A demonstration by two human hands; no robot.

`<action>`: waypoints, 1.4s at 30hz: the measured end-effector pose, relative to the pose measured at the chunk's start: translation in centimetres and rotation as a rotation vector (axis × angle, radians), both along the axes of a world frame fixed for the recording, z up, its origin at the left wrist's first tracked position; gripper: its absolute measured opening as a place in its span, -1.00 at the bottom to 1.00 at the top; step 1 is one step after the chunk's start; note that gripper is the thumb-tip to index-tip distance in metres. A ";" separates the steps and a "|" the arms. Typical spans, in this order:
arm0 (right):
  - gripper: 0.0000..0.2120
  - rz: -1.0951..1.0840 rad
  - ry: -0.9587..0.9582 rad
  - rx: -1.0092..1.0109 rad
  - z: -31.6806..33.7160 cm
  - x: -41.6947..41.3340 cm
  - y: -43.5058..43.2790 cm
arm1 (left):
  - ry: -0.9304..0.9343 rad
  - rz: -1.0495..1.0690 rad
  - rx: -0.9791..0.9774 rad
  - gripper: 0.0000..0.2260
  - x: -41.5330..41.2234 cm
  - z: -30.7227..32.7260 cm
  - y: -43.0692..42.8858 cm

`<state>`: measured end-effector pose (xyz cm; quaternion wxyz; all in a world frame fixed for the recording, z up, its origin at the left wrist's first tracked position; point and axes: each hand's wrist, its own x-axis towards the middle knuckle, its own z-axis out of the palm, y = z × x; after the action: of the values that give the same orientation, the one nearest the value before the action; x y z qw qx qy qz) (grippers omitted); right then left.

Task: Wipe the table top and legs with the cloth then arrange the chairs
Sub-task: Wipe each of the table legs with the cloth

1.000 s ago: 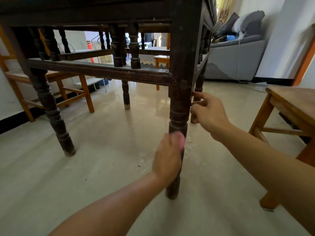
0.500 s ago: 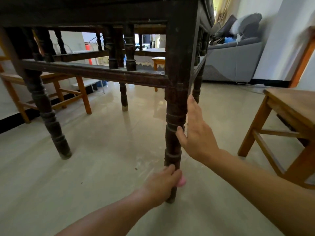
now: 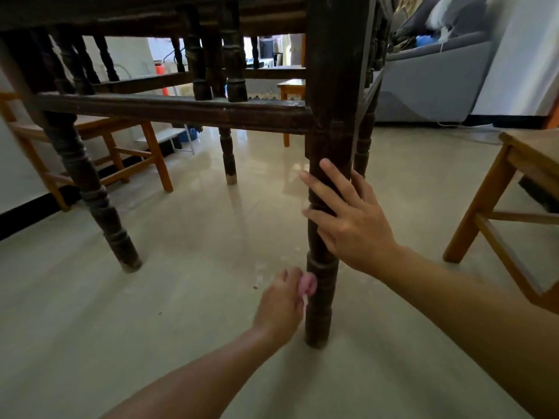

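Note:
I look under a dark wooden table from floor level. Its nearest turned leg (image 3: 325, 116) stands at centre. My left hand (image 3: 279, 306) grips a small pink cloth (image 3: 308, 284) and holds it against the lower left side of that leg. My right hand (image 3: 348, 219) lies on the leg's middle with its fingers spread and straight. A dark stretcher rail (image 3: 169, 108) runs left from the leg. Most of the cloth is hidden inside my left hand.
An orange wooden chair (image 3: 514, 189) stands close on the right, another chair (image 3: 99, 152) sits beyond the table at left. Other table legs (image 3: 90, 195) stand on the pale tiled floor. A grey sofa (image 3: 432, 77) is at the back right.
My left hand slid the cloth down the leg, then came back up slightly. My right hand opened from a curled pose and moved onto the leg with fingers spread. The view moved closer.

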<state>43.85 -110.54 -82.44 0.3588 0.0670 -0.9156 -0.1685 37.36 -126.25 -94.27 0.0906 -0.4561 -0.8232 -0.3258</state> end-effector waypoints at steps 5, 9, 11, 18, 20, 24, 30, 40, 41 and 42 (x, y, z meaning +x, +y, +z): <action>-0.84 0.006 0.080 -0.003 -0.8 -1.2 0.2 | -0.133 0.059 0.177 -0.88 0.3 1.6 2.5; -0.86 0.050 0.142 -0.011 -1.3 -1.6 0.4 | -0.054 -0.291 -0.204 -0.92 4.0 -2.3 0.8; -0.86 0.058 0.171 -0.011 -1.4 -1.9 0.5 | -0.106 -0.085 -0.110 -0.98 1.9 -2.8 0.4; -0.86 0.058 0.322 -0.052 -2.7 -3.5 0.1 | -0.240 0.078 0.131 -0.82 0.3 -2.6 2.3; -0.86 0.072 0.338 -0.052 -2.8 -3.7 0.1 | -0.323 -0.159 -0.008 -0.88 2.3 -5.0 1.1; -0.85 0.073 0.343 -0.053 -2.7 -3.8 0.0 | -0.304 0.111 0.064 -0.86 -1.0 -5.1 0.6; -0.87 0.073 0.361 -0.075 -3.0 -4.0 -0.1 | -0.212 -0.061 0.032 -0.91 0.7 -5.1 1.4; -0.84 0.061 0.393 -0.091 -2.9 -4.1 -0.4 | -0.418 0.154 -0.143 -0.84 -0.8 -7.5 2.1; -0.84 0.067 0.394 -0.094 -2.9 -4.1 -0.3 | -0.416 0.013 -0.219 -0.86 0.5 -8.2 2.3; -0.83 0.073 0.394 -0.097 -3.0 -4.1 -0.3 | -0.419 -0.112 -0.316 -0.89 2.0 -8.7 2.3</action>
<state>39.71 -110.84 -85.42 0.5398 0.0487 -0.8316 -0.1209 39.32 -123.97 -102.96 -0.1720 -0.4321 -0.8382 -0.2849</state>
